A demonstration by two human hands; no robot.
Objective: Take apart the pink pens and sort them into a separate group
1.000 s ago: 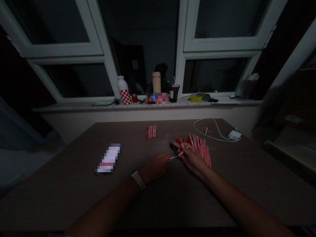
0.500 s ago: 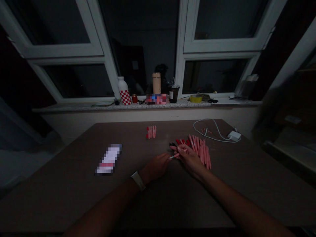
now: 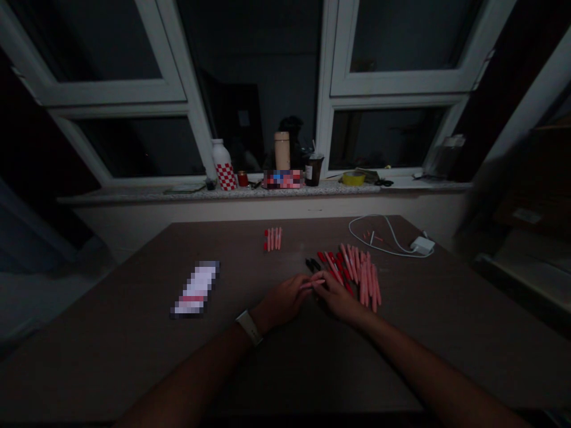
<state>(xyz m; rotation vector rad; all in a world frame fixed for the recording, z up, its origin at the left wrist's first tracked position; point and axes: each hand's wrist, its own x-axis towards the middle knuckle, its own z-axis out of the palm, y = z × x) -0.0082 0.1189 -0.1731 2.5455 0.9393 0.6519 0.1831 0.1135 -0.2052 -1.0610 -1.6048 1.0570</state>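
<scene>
My left hand [image 3: 285, 302] and my right hand [image 3: 336, 295] meet over the dark table [image 3: 134, 333], both pinched on one pink pen [image 3: 312, 283] held level between them. The left wrist wears a pale watch band. Just right of my right hand lies a heap of several pink and red pens [image 3: 357, 270], with a couple of black ones at its left edge. A small row of pink pens [image 3: 273, 238] lies farther back near the table's middle.
A flat white and pink pack [image 3: 195, 288] lies to the left. A white charger with its coiled cable [image 3: 401, 242] sits at the back right. The window sill [image 3: 134, 191] carries a checkered bottle [image 3: 224, 164], a tall tumbler [image 3: 282, 150], a dark cup and a tape roll.
My right hand drew back from the pen heap toward my left hand. The two hands have closed together on the pink pen, which now lies level between them.
</scene>
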